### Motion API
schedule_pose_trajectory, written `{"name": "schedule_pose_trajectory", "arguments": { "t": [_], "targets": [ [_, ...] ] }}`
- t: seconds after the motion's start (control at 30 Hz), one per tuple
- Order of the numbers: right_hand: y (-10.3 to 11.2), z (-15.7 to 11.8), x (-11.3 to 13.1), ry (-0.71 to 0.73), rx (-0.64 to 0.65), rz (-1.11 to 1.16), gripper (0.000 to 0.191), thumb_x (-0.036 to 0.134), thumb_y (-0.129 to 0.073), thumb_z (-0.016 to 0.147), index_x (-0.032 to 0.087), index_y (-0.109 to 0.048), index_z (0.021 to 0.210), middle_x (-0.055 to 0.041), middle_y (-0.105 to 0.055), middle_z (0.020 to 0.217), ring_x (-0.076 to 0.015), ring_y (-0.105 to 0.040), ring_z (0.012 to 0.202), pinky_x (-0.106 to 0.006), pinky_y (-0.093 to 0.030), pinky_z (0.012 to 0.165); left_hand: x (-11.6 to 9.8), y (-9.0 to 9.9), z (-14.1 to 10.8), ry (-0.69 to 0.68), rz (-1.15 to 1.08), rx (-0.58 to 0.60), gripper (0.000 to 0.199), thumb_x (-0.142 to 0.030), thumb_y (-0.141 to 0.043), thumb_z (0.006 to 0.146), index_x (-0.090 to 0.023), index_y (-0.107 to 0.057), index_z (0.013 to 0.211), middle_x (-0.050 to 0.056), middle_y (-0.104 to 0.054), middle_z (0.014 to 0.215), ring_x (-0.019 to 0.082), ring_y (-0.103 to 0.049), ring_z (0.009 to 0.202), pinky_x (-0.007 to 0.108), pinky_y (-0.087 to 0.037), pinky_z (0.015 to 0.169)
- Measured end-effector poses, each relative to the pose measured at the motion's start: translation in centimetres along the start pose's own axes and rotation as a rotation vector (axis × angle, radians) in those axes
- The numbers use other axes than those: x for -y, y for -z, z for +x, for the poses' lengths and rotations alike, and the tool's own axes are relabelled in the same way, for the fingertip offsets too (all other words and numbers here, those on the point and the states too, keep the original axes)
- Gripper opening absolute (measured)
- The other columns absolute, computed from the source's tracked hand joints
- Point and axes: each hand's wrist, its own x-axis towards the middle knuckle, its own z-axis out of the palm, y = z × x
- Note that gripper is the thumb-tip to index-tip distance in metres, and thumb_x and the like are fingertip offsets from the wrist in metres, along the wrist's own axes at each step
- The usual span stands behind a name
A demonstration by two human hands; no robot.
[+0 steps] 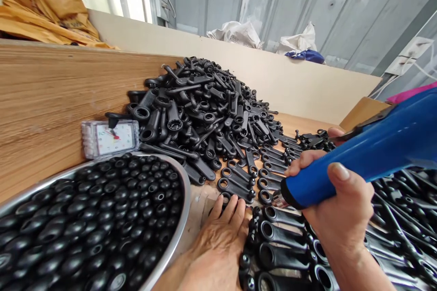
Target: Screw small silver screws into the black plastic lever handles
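Observation:
My right hand (344, 204) is wrapped around a thick blue power screwdriver (355, 145) with a lever along its top side. Its black nose and short tip angle down to the left, over rows of black crank handles (285, 257). Each handle has a ring at one end, and many have a round knob at the other. At the left of these rows my left hand (221, 232) lies palm down, fingers stretched out, the fingertips on a black handle that they partly cover. Whether the tip touches a handle I cannot tell.
A metal bowl (186, 191) full of black oval knobs stands at the left front. Behind it are a small clock (114, 138) and a tall heap of crank handles (205, 104). Wooden boards (61, 86) wall the table. More handles (399, 209) lie at right.

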Motion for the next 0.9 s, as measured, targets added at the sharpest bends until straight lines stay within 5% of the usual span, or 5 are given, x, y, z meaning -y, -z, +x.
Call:
{"name": "schedule_pose_trajectory", "arguments": {
  "t": [0.47,0.9],
  "targets": [
    [0.2,-0.5,-1.0,-0.053,0.104,-0.026,0.059,0.037,-0.071,0.057,0.021,-0.052,0.111,0.0029,-0.062,0.053,-0.0171,-0.056,0.043,-0.027,-0.047,0.04,-0.2,-1.3,0.1,0.003,0.002,-0.018,0.043,-0.029,-0.021,0.102,-0.016,-0.047,0.134,0.014,-0.049,0.138,0.031,-0.039,0.131,0.054,-0.037,0.104],
    [0.3,-0.8,-1.3,-0.06,0.159,-0.023,0.06,0.036,-0.073,0.059,0.022,-0.051,0.113,0.0035,-0.062,0.054,-0.0172,-0.057,0.044,-0.028,-0.048,0.041,-0.2,-0.6,0.0,-0.002,0.022,-0.045,0.04,-0.029,-0.028,0.101,-0.015,-0.049,0.132,0.014,-0.052,0.136,0.03,-0.042,0.129,0.052,-0.038,0.104]
  ]
}}
